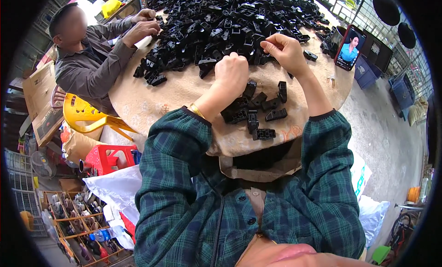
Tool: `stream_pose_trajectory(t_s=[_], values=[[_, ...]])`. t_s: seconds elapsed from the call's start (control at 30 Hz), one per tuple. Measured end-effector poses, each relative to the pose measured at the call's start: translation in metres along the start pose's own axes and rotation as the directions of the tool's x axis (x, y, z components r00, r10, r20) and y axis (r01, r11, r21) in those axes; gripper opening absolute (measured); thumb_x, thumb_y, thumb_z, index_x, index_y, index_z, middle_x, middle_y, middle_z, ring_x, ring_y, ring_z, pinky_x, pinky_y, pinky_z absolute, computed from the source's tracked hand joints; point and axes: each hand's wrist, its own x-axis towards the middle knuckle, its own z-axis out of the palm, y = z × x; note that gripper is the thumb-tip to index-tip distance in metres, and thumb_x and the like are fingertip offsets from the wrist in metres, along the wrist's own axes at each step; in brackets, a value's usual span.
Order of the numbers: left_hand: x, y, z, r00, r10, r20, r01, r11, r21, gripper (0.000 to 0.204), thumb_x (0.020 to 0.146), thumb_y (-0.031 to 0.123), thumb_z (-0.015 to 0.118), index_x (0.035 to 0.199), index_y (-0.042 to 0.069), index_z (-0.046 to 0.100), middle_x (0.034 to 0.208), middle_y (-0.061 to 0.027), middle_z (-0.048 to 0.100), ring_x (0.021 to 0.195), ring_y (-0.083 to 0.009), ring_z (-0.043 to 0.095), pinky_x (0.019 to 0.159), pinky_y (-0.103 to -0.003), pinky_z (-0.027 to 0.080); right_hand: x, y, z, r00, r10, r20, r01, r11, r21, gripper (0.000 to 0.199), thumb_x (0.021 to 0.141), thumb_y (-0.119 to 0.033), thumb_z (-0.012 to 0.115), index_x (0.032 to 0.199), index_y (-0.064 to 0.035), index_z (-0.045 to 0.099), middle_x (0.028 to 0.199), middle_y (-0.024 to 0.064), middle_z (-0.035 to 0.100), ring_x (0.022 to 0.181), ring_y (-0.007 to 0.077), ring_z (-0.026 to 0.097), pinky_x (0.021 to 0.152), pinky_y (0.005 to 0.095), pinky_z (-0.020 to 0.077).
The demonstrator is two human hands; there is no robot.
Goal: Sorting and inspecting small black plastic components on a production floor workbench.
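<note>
A large heap of small black plastic parts (216, 30) covers the far side of the cloth-covered table (142, 103). At the heap's near edge my left hand (231, 74) is closed, with its back toward me; its fingertips and anything in them are hidden. Just right of it, my right hand (289, 54) is bent in a pinch, thumb and forefinger close together against the black heap. What lies between those fingers blends into the dark parts behind. A smaller group of black plastic parts (264, 134) lies between my forearms, near the table's front edge.
Across the table at left, a person (87, 60) in a grey shirt handles parts from the heap. A phone (348, 47) stands upright at the right edge. An open bag (258, 175) sits below the front edge, near a yellow chair (83, 113) and red stool (108, 159).
</note>
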Motion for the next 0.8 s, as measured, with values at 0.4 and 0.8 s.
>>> stream_pose_trajectory(t_s=[0.4,0.8], values=[[-0.002,-0.005,0.005,0.984,0.124,-0.129,-0.149,0.968,-0.204,0.016,0.070,0.004,0.057,0.085,-0.001,0.060,0.085,-0.0160,0.057,0.082,-0.0290,0.055,0.075,-0.035,0.046,0.002,0.000,-0.008,0.988,0.116,-0.099,-0.077,0.939,0.335,0.018,0.085,-0.010,0.055,0.097,0.0036,0.057,0.089,0.0098,0.064,0.077,0.0124,0.062,0.062,0.0224,0.0497],[0.006,-0.023,-0.013,0.988,-0.142,0.066,0.028,-0.251,-0.968,0.026,0.083,0.001,0.058,0.108,-0.005,0.055,0.096,-0.0089,0.061,0.083,-0.0137,0.060,0.077,-0.026,0.052,-0.011,-0.020,0.013,0.998,-0.055,0.041,0.044,0.970,0.239,0.035,0.081,-0.004,0.061,0.115,0.0011,0.052,0.100,0.0108,0.062,0.092,0.0139,0.060,0.082,0.0257,0.0485]])
